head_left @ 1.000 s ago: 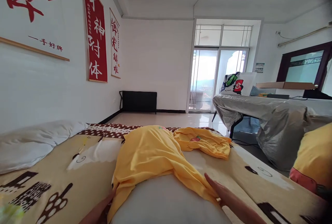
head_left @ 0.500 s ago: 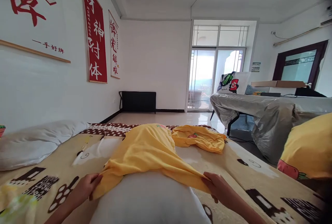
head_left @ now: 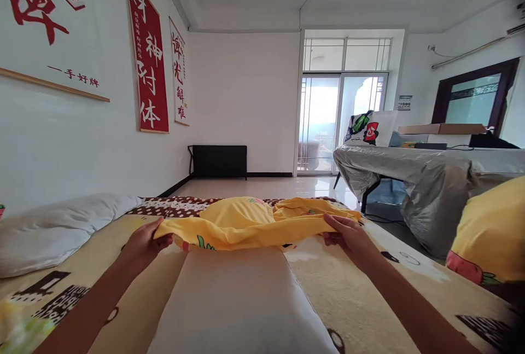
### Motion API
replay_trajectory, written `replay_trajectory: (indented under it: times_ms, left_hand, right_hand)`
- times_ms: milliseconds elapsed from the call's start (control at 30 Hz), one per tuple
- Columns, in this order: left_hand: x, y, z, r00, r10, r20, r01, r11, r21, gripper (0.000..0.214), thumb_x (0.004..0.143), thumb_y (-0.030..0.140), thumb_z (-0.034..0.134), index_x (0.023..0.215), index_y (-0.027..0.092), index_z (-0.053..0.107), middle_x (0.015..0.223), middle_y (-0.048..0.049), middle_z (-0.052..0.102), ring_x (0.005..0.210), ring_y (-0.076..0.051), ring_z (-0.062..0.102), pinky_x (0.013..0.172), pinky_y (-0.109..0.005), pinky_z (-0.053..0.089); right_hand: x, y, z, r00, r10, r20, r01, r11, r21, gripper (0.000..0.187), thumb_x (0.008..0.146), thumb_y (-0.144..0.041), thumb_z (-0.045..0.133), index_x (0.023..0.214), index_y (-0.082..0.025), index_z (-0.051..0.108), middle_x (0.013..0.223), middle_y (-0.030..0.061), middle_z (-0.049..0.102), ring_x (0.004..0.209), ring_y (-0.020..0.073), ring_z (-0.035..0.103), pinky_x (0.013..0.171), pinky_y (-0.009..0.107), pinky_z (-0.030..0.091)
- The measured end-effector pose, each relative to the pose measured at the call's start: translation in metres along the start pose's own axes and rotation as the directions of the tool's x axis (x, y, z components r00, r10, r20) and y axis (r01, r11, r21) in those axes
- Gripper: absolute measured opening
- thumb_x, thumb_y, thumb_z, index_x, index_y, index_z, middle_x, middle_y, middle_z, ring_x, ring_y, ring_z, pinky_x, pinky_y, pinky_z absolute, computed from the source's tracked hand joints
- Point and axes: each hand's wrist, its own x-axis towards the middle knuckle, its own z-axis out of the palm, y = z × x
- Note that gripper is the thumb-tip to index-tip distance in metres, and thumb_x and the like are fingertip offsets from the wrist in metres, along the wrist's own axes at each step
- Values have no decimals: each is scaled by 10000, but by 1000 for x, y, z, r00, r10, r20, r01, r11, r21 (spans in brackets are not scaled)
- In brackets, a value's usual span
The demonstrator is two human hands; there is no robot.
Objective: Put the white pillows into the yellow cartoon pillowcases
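Note:
A yellow pillowcase (head_left: 246, 225) with small fruit prints lies over the far end of a white pillow (head_left: 233, 299) on the patterned bed sheet (head_left: 361, 288). My left hand (head_left: 145, 239) is closed on the pillowcase's left edge. My right hand (head_left: 346, 233) is closed on its right edge. The cloth is stretched between both hands and folded back toward the far end of the pillow. Most of the white pillow shows bare in front of me.
A second white pillow (head_left: 53, 228) lies by the left wall. A yellow cushion (head_left: 488, 233) sits at the right. A table under a silver cover (head_left: 418, 173) stands beyond the bed, carrying boxes. A black low stand (head_left: 219, 160) is at the far wall.
Both hands gripped the pillowcase's near edge and carried it away from me, toward the far end of the pillow. The white pillow is now far more exposed.

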Motion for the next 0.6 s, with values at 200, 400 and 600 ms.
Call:
replay_trajectory:
  times_ms: [200,400,600]
  left_hand:
    - [55,1,15,997,0,71,11,986,-164,313,940,117,290,858,74,589,748,-136,686,670,-168,682,452,-195,466]
    - [105,-21,15,998,55,28,-45,956,-289,345,941,138,290,875,77,622,859,-151,707,770,-197,703,490,-206,511]
    - [183,-71,19,988,156,15,-138,910,-390,366,943,153,265,926,86,625,988,-161,692,905,-184,681,628,-224,548]
  right_hand:
    - [47,9,19,961,155,-228,-48,908,415,178,661,-222,745,815,-214,655,758,-2,715,616,151,679,449,190,473]
    - [89,53,24,941,131,-312,46,865,500,108,724,-197,679,831,-193,666,733,-14,716,569,105,645,504,186,527]
    - [158,121,35,908,132,-398,76,881,466,96,727,-257,672,794,-218,616,721,-43,691,594,97,636,582,200,534]
